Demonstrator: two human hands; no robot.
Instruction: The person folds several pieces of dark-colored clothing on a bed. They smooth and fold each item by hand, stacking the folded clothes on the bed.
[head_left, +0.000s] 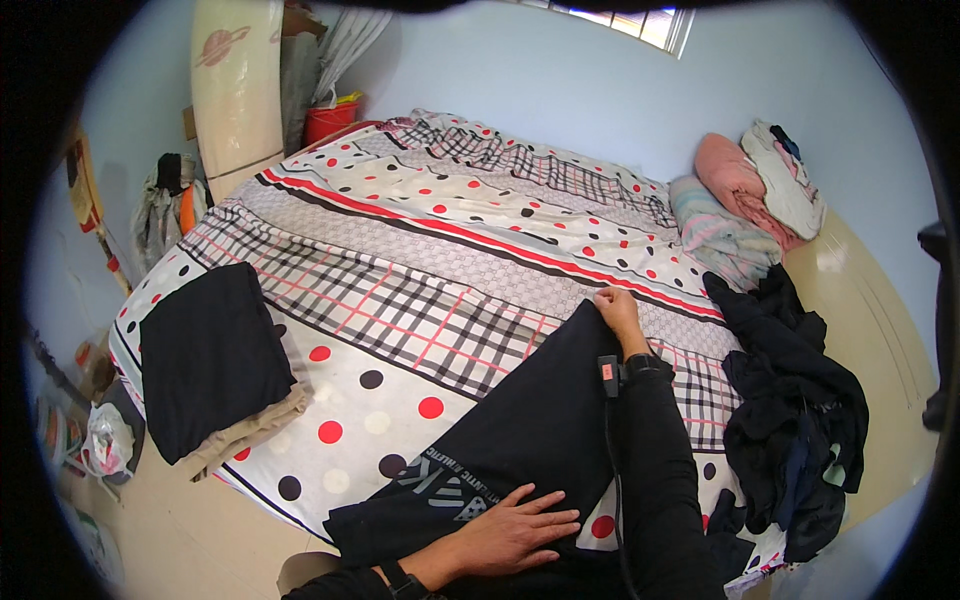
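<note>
A black garment with a grey printed graphic (517, 420) lies across the near edge of the bed, partly folded into a tapering shape. My left hand (502, 529) rests flat on its near part, fingers spread beside the print. Up at the garment's far corner, my right hand (619, 309) pinches the fabric between thumb and fingers. Both wrists carry dark straps, and a cable runs down along the right sleeve. The garment's nearest end is partly hidden by my left hand and forearm.
A folded black garment (214, 360) lies over beige cloth (247, 435) at the bed's left. Crumpled dark clothes (795, 420) lie at the right edge, below rolled bedding (727, 217). The patterned bedsheet (360, 465) has shallow wrinkles. A plastic bag (109, 439) stands left.
</note>
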